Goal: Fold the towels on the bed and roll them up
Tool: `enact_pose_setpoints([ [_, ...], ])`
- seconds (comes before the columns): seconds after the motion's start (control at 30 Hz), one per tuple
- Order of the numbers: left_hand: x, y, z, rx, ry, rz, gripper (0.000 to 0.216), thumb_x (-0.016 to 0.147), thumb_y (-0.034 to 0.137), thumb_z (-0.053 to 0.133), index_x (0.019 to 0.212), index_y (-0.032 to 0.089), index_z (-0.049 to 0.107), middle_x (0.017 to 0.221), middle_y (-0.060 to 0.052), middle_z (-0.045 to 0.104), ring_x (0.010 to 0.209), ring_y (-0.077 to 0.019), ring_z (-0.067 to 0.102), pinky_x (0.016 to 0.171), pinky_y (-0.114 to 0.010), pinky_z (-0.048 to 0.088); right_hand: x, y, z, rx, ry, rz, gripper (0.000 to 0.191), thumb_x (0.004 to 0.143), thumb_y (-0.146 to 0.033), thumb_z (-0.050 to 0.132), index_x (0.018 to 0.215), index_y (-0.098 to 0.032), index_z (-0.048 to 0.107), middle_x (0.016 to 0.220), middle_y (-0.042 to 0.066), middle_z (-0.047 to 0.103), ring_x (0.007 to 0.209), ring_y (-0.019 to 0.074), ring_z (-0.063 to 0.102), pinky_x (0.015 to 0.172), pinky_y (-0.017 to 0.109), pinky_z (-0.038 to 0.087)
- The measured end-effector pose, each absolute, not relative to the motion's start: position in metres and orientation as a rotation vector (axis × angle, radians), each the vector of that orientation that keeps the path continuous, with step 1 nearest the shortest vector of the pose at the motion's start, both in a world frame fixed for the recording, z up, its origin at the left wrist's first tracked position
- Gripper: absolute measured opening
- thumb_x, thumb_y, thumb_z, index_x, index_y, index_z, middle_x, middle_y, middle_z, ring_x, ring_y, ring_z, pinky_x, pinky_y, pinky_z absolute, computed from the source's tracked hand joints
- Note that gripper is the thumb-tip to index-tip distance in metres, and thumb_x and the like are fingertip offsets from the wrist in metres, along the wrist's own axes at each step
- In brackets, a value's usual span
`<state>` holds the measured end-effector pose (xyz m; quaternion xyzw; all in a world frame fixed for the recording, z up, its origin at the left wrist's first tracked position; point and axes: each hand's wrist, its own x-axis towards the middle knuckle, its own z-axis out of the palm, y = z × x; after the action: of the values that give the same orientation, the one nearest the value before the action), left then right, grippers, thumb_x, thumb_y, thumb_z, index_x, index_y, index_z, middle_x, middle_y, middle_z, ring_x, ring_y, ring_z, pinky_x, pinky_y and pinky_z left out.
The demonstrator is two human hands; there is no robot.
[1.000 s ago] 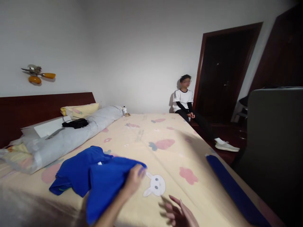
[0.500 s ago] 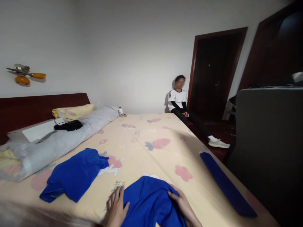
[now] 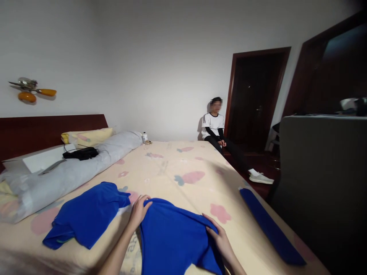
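Observation:
A blue garment (image 3: 174,233) is spread on the bed directly before me, fairly flat, its lower part cut off by the picture's bottom edge. At its upper left corner my left hand (image 3: 140,211) pinches the fabric between thumb and fingers. My right hand (image 3: 217,233) grips the right edge, with some fingers under the cloth and folds around them. Left of my left arm lies a second, crumpled piece of blue clothing (image 3: 86,214). Along the bed's right edge rests a long, narrow, folded blue strip of cloth (image 3: 271,225).
The bed (image 3: 160,175) has a cream sheet with pink prints. A grey rolled quilt (image 3: 77,175), a black item (image 3: 82,153) and a pillow (image 3: 88,136) lie near the headboard. A person (image 3: 213,124) sits at the far corner. A dark grey panel (image 3: 323,160) stands at right.
My left hand has moved up and forward and now holds the garment's corner. The bunched cloth has been drawn out flatter. My right hand keeps its edge, almost in place.

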<state>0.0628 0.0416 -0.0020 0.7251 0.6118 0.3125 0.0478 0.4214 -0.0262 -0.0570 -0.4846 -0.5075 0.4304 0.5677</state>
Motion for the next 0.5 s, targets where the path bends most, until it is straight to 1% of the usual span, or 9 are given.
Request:
enact_pose_setpoints([
  [0.07, 0.074, 0.055, 0.001, 2.202, 1.929, 0.948, 0.018, 0.087, 0.02, 0.05, 0.099, 0.022, 0.065, 0.107, -0.007, 0.065, 0.106, -0.0226, 0.058, 0.094, -0.036, 0.041, 0.422, -0.02, -0.072, -1.215, -1.282, 0.899, 0.046, 0.066, -0.036, 0.061, 0.108, -0.019, 0.072, 0.118, 0.009, 0.07, 0.118, 0.0311, 0.059, 0.109, 0.047, 0.038],
  [0.17, 0.089, 0.057, -0.016, 2.189, 1.99, 0.904, 0.02, 0.084, 0.012, 0.051, 0.093, 0.021, 0.067, 0.104, -0.008, 0.065, 0.107, -0.0251, 0.057, 0.096, -0.041, 0.036, 0.423, -0.018, -0.095, -1.416, -1.414, 0.657, 0.05, 0.064, -0.032, 0.059, 0.112, -0.019, 0.069, 0.12, 0.011, 0.068, 0.117, 0.0327, 0.058, 0.107, 0.049, 0.039],
  [0.23, 0.097, 0.052, -0.031, 2.19, 1.986, 0.878, 0.021, 0.084, 0.012, 0.05, 0.091, 0.021, 0.067, 0.102, -0.008, 0.066, 0.105, -0.0252, 0.057, 0.095, -0.041, 0.036, 0.424, -0.022, -0.101, -1.533, -1.457, 0.411, 0.05, 0.067, -0.034, 0.058, 0.115, -0.02, 0.068, 0.13, 0.014, 0.06, 0.12, 0.0364, 0.054, 0.104, 0.055, 0.039],
  [0.3, 0.105, 0.045, -0.043, 2.19, 1.958, 0.86, 0.021, 0.085, 0.013, 0.048, 0.091, 0.021, 0.067, 0.099, -0.007, 0.068, 0.101, -0.0239, 0.06, 0.094, -0.04, 0.038, 0.418, -0.028, -0.097, -1.541, -1.478, 0.245, 0.044, 0.074, -0.038, 0.056, 0.114, -0.022, 0.068, 0.134, 0.015, 0.057, 0.12, 0.038, 0.053, 0.101, 0.058, 0.039],
  [0.33, 0.11, 0.041, -0.046, 2.189, 1.937, 0.852, 0.021, 0.086, 0.013, 0.048, 0.093, 0.022, 0.066, 0.096, -0.006, 0.068, 0.097, -0.0228, 0.061, 0.092, -0.038, 0.04, 0.412, -0.03, -0.093, -1.5, -1.503, 0.249, 0.041, 0.077, -0.04, 0.054, 0.112, -0.024, 0.069, 0.131, 0.014, 0.059, 0.118, 0.0368, 0.054, 0.101, 0.057, 0.04],
  [0.4, 0.126, 0.035, -0.049, 2.19, 1.887, 0.845, 0.023, 0.086, 0.016, 0.05, 0.102, 0.023, 0.065, 0.089, -0.003, 0.069, 0.088, -0.0201, 0.064, 0.086, -0.034, 0.044, 0.391, -0.031, -0.083, -1.373, -1.583, 0.444, 0.036, 0.08, -0.04, 0.054, 0.11, -0.026, 0.069, 0.117, 0.011, 0.067, 0.108, 0.0317, 0.061, 0.097, 0.049, 0.045],
  [0.43, 0.136, 0.031, -0.048, 2.175, 1.845, 0.857, 0.026, 0.085, 0.018, 0.05, 0.106, 0.024, 0.064, 0.086, -0.002, 0.068, 0.084, -0.0192, 0.064, 0.082, -0.032, 0.046, 0.377, -0.03, -0.08, -1.298, -1.624, 0.599, 0.039, 0.079, -0.038, 0.057, 0.114, -0.026, 0.067, 0.111, 0.009, 0.07, 0.101, 0.0292, 0.064, 0.094, 0.046, 0.048],
  [0.47, 0.147, 0.027, -0.047, 2.148, 1.788, 0.88, 0.028, 0.085, 0.019, 0.051, 0.11, 0.023, 0.063, 0.085, -0.002, 0.068, 0.081, -0.0186, 0.064, 0.078, -0.03, 0.048, 0.36, -0.027, -0.078, -1.217, -1.652, 0.754, 0.046, 0.076, -0.037, 0.061, 0.12, -0.026, 0.063, 0.109, 0.007, 0.071, 0.098, 0.0277, 0.065, 0.093, 0.043, 0.049],
  [0.5, 0.157, 0.023, -0.045, 2.115, 1.715, 0.91, 0.03, 0.085, 0.019, 0.051, 0.112, 0.022, 0.062, 0.085, -0.002, 0.068, 0.081, -0.0183, 0.064, 0.077, -0.029, 0.049, 0.343, -0.023, -0.077, -1.143, -1.65, 0.876, 0.056, 0.072, -0.036, 0.064, 0.127, -0.026, 0.059, 0.112, 0.007, 0.07, 0.098, 0.0272, 0.065, 0.093, 0.042, 0.05],
])
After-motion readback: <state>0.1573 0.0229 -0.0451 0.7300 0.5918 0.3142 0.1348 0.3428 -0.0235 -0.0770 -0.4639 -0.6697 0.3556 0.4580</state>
